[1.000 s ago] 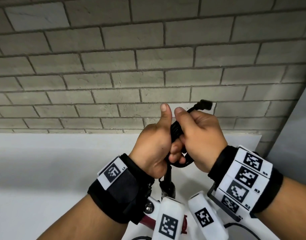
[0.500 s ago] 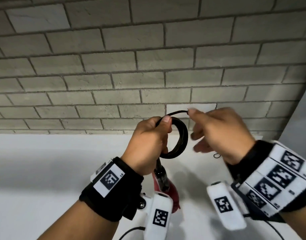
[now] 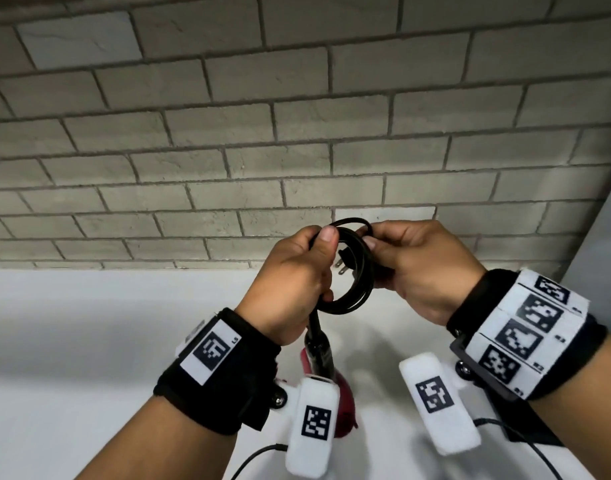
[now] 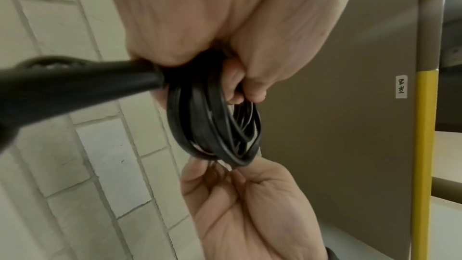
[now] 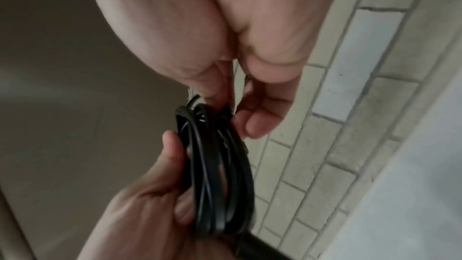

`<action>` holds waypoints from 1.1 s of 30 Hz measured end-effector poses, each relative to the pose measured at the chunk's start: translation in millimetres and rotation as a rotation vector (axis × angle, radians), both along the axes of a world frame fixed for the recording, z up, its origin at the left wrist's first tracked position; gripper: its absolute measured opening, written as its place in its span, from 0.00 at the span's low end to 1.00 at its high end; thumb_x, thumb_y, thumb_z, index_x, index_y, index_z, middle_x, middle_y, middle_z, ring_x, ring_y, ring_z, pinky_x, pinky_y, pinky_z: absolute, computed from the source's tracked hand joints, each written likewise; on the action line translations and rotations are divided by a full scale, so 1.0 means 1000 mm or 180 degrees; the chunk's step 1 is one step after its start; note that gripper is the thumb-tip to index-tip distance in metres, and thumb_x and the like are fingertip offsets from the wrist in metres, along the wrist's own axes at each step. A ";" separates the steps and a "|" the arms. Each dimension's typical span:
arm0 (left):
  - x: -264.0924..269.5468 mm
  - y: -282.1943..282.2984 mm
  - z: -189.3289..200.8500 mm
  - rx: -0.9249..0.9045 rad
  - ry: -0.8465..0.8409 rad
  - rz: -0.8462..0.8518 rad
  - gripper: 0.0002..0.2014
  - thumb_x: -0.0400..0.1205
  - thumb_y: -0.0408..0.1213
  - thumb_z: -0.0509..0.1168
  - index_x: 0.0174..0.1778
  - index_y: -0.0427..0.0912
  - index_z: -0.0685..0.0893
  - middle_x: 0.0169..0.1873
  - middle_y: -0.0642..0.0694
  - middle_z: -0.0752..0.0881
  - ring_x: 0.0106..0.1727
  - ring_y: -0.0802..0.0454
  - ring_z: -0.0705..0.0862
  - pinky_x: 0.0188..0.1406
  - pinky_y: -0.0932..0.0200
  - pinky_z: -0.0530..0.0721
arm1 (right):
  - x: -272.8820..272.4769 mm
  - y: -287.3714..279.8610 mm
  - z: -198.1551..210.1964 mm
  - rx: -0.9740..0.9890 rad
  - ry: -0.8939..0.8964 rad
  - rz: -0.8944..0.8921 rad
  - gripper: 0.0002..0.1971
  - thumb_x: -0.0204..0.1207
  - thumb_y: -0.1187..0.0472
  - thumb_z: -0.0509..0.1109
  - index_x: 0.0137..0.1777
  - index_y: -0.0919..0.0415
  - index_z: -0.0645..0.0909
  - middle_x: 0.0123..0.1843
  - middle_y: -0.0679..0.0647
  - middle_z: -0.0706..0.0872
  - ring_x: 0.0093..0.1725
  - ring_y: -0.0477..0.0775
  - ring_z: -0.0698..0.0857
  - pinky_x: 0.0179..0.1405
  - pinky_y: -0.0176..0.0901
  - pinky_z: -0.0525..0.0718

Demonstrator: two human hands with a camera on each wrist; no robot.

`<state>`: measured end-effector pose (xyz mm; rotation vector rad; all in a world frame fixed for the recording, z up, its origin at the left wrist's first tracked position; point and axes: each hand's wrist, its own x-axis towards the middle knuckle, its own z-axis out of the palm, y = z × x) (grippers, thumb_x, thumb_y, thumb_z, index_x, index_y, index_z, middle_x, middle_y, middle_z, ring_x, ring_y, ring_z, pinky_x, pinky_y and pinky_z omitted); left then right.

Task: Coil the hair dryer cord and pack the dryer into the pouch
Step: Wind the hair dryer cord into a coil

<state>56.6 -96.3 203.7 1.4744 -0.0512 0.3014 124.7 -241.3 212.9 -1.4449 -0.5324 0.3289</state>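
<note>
Left hand point(image 3: 290, 282) grips the coiled cord point(image 3: 357, 271); right hand point(image 3: 418, 268) pinches its right rim, plug point(image 3: 344, 263) inside the loop, dryer point(image 3: 328, 375) hanging below.

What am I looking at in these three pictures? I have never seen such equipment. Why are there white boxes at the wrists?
No machine here: a person works with bare hands. One camera sits on the head; the white boxes under the wrists are two more cameras, giving the close views. The left hand grips a coiled black cord, its plug inside the loops. The right hand pinches the coil's other side. The red and black hair dryer hangs below the left hand over a white surface. No pouch is visible.
</note>
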 end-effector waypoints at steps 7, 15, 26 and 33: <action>0.003 -0.005 0.001 0.0760 -0.0104 0.0363 0.13 0.88 0.41 0.56 0.46 0.37 0.80 0.14 0.59 0.73 0.18 0.61 0.67 0.25 0.57 0.68 | -0.004 -0.002 0.002 0.0674 0.0976 0.0479 0.12 0.69 0.62 0.73 0.49 0.69 0.85 0.41 0.61 0.87 0.37 0.55 0.86 0.39 0.46 0.86; 0.012 -0.003 -0.007 0.1105 -0.0177 0.0493 0.16 0.87 0.47 0.56 0.47 0.41 0.83 0.30 0.49 0.83 0.29 0.57 0.79 0.25 0.64 0.75 | -0.008 0.006 -0.008 0.0448 0.0614 0.0023 0.05 0.71 0.69 0.75 0.44 0.70 0.86 0.39 0.62 0.87 0.39 0.57 0.84 0.44 0.48 0.78; 0.012 -0.010 -0.002 0.0112 -0.0243 0.0463 0.14 0.88 0.41 0.58 0.47 0.35 0.83 0.34 0.37 0.89 0.37 0.41 0.89 0.39 0.47 0.87 | -0.019 0.000 0.008 -0.0303 0.1159 0.0723 0.04 0.61 0.53 0.72 0.33 0.51 0.84 0.33 0.49 0.87 0.43 0.51 0.82 0.45 0.50 0.64; 0.018 -0.013 -0.012 0.1274 -0.0531 0.1427 0.16 0.83 0.54 0.60 0.41 0.45 0.82 0.24 0.55 0.82 0.28 0.53 0.81 0.31 0.51 0.82 | -0.021 0.003 0.016 -0.1124 0.0826 0.0290 0.06 0.69 0.61 0.71 0.32 0.52 0.82 0.33 0.50 0.86 0.41 0.55 0.79 0.37 0.49 0.72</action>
